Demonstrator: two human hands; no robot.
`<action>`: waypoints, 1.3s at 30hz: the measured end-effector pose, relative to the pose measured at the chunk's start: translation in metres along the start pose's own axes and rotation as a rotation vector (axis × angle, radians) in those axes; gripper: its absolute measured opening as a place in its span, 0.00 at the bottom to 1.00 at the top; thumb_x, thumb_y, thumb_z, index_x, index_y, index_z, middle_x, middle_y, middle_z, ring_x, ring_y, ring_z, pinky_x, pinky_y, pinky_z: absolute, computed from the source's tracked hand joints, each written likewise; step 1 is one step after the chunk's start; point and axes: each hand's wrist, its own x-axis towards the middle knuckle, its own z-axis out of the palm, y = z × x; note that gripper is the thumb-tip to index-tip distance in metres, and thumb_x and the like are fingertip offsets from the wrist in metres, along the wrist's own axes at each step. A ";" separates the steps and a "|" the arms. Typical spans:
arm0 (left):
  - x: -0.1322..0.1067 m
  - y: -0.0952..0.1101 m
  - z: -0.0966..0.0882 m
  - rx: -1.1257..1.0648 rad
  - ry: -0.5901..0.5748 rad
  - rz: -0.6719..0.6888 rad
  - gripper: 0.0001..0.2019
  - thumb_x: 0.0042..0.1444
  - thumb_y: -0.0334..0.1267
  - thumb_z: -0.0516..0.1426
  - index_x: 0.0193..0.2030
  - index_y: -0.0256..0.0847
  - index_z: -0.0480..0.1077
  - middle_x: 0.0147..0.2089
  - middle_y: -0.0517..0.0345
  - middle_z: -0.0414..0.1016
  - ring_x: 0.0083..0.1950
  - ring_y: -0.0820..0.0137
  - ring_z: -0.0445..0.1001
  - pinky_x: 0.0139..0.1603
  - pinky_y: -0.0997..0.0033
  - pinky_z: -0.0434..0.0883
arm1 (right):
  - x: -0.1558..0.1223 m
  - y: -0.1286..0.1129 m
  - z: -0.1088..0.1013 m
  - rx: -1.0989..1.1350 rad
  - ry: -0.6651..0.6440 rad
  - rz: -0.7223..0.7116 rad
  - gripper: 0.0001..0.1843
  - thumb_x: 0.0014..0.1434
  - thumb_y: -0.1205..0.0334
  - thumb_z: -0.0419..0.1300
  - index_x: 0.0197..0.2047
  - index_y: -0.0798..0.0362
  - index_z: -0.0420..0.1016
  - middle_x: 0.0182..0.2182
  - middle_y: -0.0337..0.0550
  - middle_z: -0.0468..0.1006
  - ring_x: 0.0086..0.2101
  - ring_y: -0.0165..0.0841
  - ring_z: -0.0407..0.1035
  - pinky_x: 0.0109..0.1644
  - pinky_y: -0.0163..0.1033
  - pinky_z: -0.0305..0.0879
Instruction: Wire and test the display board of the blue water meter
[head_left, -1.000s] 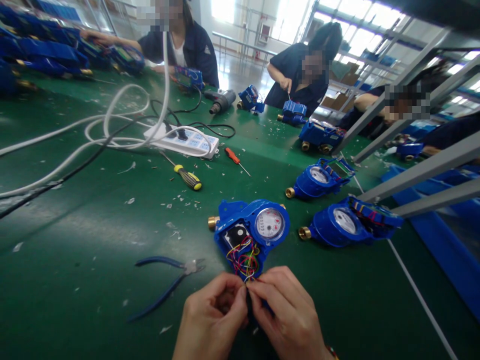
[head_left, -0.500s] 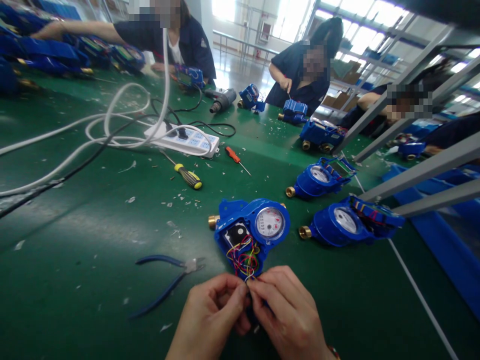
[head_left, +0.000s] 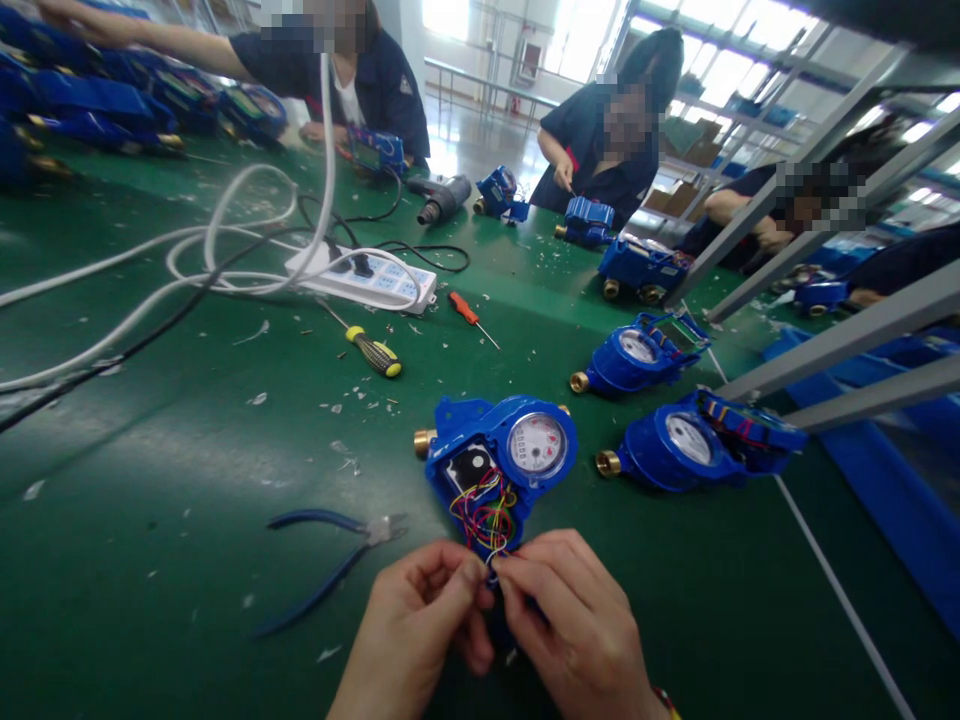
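Observation:
In front of me on the green bench lies a blue water meter (head_left: 536, 446) with a round dial and an open compartment full of thin coloured wires (head_left: 484, 512). At its near edge my left hand (head_left: 427, 615) is closed in a pinch on the wires. Close beside it, my right hand (head_left: 574, 610) also pinches wire, with a white strand showing between the fingertips. The exact wire ends are hidden by the fingers. Left of my hands, a pair of blue-handled cutting pliers (head_left: 375, 530) rests with its handles apart.
Two more water meters (head_left: 675, 445) lie to the right, near a metal frame (head_left: 862, 345) and a blue bin (head_left: 885, 500). Ahead are a yellow-black screwdriver (head_left: 373, 352), an orange screwdriver (head_left: 463, 308), a power strip (head_left: 375, 280) and a heat gun (head_left: 444, 199). Co-workers sit across the bench.
My fingertips have shifted slightly, and more of the white wire shows between them. The meter stays in place. Across the bench, a co-worker's outstretched arm has moved farther left and up.

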 end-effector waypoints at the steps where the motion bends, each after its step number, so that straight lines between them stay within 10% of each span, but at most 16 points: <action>1: -0.002 0.000 -0.005 0.029 0.036 0.027 0.17 0.51 0.50 0.56 0.27 0.36 0.67 0.18 0.60 0.70 0.17 0.76 0.66 0.21 0.78 0.63 | 0.001 0.000 -0.001 0.015 0.003 0.026 0.08 0.53 0.77 0.59 0.34 0.57 0.76 0.26 0.44 0.77 0.29 0.33 0.68 0.34 0.37 0.67; 8: -0.012 -0.016 -0.058 0.727 0.293 0.190 0.19 0.53 0.56 0.52 0.31 0.41 0.67 0.19 0.65 0.66 0.17 0.75 0.64 0.16 0.80 0.62 | 0.001 0.002 -0.011 0.169 -0.097 0.424 0.06 0.57 0.69 0.58 0.36 0.51 0.75 0.30 0.39 0.78 0.32 0.31 0.72 0.36 0.35 0.67; 13: -0.009 -0.020 -0.040 0.798 0.168 0.705 0.07 0.59 0.39 0.52 0.44 0.45 0.65 0.33 0.61 0.71 0.31 0.75 0.73 0.30 0.81 0.72 | -0.003 0.005 -0.010 0.263 -0.134 0.683 0.08 0.59 0.59 0.57 0.42 0.49 0.73 0.33 0.38 0.78 0.32 0.32 0.73 0.36 0.35 0.68; 18: 0.004 -0.015 -0.013 0.903 0.050 0.885 0.11 0.59 0.31 0.52 0.48 0.45 0.65 0.39 0.58 0.70 0.37 0.75 0.73 0.36 0.79 0.72 | -0.003 0.006 -0.010 0.292 -0.127 0.644 0.06 0.60 0.61 0.56 0.40 0.48 0.73 0.33 0.37 0.77 0.32 0.30 0.71 0.37 0.33 0.67; 28: 0.018 0.001 -0.019 0.994 0.036 1.064 0.05 0.58 0.29 0.53 0.39 0.43 0.67 0.36 0.59 0.69 0.35 0.75 0.72 0.34 0.79 0.70 | 0.008 0.009 -0.017 0.150 -0.222 0.293 0.05 0.52 0.70 0.63 0.34 0.52 0.76 0.31 0.41 0.77 0.34 0.33 0.70 0.39 0.37 0.65; 39: 0.030 0.017 -0.025 1.166 -0.110 1.193 0.06 0.59 0.28 0.51 0.41 0.41 0.65 0.40 0.57 0.71 0.36 0.73 0.72 0.35 0.77 0.69 | 0.013 0.005 -0.017 0.101 -0.261 0.343 0.04 0.53 0.71 0.60 0.31 0.53 0.73 0.29 0.41 0.75 0.33 0.33 0.70 0.37 0.37 0.64</action>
